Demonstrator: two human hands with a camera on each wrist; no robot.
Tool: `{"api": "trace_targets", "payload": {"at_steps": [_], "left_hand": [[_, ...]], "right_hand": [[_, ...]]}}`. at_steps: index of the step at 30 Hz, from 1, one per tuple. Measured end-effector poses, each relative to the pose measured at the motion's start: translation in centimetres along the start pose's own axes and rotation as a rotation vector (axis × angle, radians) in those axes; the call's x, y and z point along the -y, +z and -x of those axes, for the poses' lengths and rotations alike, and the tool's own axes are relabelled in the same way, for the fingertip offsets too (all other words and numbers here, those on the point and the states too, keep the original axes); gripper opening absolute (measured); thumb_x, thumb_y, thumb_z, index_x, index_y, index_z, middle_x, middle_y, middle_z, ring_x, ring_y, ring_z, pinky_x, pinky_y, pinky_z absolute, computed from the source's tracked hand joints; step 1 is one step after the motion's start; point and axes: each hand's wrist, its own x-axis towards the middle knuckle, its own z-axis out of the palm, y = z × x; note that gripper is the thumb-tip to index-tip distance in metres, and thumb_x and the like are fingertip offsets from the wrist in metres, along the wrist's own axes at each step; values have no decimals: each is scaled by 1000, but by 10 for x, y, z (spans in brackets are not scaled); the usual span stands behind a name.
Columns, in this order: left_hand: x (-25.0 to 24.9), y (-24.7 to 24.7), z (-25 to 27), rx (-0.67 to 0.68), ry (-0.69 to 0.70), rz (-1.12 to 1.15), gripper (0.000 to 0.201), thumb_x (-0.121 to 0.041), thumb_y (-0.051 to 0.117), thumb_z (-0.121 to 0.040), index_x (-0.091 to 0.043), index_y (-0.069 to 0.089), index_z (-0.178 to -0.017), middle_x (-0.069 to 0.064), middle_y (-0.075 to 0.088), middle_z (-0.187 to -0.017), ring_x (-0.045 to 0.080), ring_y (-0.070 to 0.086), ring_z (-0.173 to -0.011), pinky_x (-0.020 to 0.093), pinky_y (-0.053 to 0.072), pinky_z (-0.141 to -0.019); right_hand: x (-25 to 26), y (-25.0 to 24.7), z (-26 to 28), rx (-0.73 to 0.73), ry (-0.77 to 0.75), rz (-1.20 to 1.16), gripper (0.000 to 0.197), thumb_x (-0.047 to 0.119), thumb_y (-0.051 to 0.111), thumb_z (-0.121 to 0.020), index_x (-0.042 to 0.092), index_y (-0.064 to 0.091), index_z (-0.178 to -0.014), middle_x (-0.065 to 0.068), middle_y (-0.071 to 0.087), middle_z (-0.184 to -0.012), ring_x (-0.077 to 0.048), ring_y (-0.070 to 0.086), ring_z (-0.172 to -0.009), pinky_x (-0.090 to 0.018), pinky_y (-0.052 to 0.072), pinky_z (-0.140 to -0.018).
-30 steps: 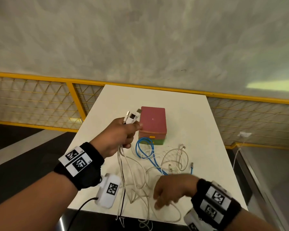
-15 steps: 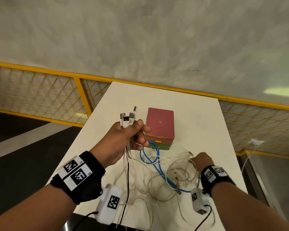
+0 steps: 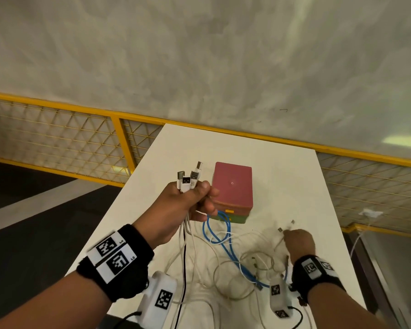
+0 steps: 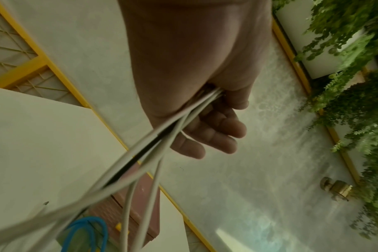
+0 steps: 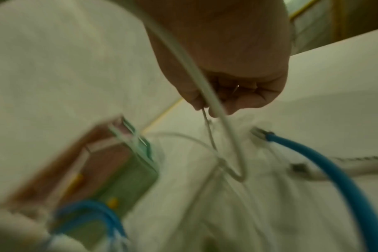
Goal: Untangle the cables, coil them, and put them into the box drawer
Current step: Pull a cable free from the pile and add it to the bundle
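My left hand [image 3: 190,205] is raised above the white table [image 3: 282,176] and grips a bundle of white cables [image 4: 153,141], their USB plugs [image 3: 188,179] sticking up out of the fist. The cables hang down into a loose tangle of white cables [image 3: 233,271] mixed with a blue cable [image 3: 226,245]. My right hand [image 3: 297,241] is low at the tangle's right side and pinches a thin white cable [image 5: 209,131] near its small plug. A pink and green box [image 3: 233,188] with yellow drawer pulls stands just behind the tangle.
A yellow-framed mesh railing [image 3: 57,143] runs behind and left of the table. The table's right edge [image 3: 335,224] drops to a grey floor. A white cord [image 3: 358,236] hangs from a socket at the far right.
My right hand moved from the near table edge out to the right side of the tangle and took hold of a thin white cable. The left hand rose slightly with its bundle.
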Motion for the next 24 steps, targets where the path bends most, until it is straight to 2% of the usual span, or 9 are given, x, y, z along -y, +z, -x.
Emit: {"api": "trace_targets", "payload": {"at_steps": [2,4,7,9,11,14,18,22,24], "left_hand": [[-5,4,-2,-1,23,6,37,-40,57,-86,-9,73,-99,9,72,-80,26,73,-85,40,53,-75],[-8,13,-3,2,32,36,36,-36,56,-90,-6,72,-103,12,75,-91,28,73,-94,43,55,-82],[-13,31,-4,17,10,96,32,-25,53,-98,0,69,-111,18,74,-107,34,69,-108,48,54,-93],[-18,44,-3,27,-9,133,30,-21,52,-100,0,68,-114,21,71,-117,32,69,-110,43,56,-91],[-22,55,-1,58,-22,194,32,-20,50,-100,0,66,-119,22,68,-123,28,68,-111,38,58,-87],[-27,64,3,84,-28,262,33,-23,50,-101,-3,65,-123,23,66,-127,33,64,-118,45,54,-96],[-30,66,10,109,-25,303,34,-24,45,-102,-8,65,-125,17,70,-119,28,69,-101,37,59,-76],[-23,58,13,137,-9,306,41,-27,46,-102,-6,56,-135,20,60,-137,39,54,-129,53,43,-104],[-20,59,13,136,36,307,41,-25,51,-100,-1,57,-133,26,59,-136,44,51,-130,58,39,-108]], "right_hand": [[13,-15,11,-97,-83,-298,22,24,59,-83,6,71,-85,-21,73,-92,-34,69,-83,-46,55,-78],[41,-32,37,-142,-215,-524,13,17,61,-86,6,68,-85,-18,73,-89,-22,66,-72,-40,53,-70],[89,-49,90,-70,-472,-677,8,5,60,-87,5,68,-85,-13,70,-80,-17,62,-70,-34,50,-65],[113,-56,124,-26,-615,-734,8,0,60,-86,3,67,-83,-13,67,-77,-17,60,-69,-35,50,-65],[130,-58,153,37,-723,-754,8,2,62,-87,6,66,-82,-9,67,-73,-18,60,-66,-34,51,-65],[144,-55,189,132,-810,-722,16,4,64,-88,15,67,-77,2,72,-76,-10,67,-66,-25,54,-61],[144,-47,208,191,-828,-655,11,7,61,-91,10,69,-83,-6,73,-89,-12,71,-72,-23,55,-60],[143,-48,209,163,-908,-476,14,11,61,-92,12,68,-79,0,72,-81,-11,69,-71,-25,55,-63],[144,-49,212,213,-903,-498,18,11,61,-91,16,68,-75,4,72,-81,-14,70,-73,-30,57,-67]]}}
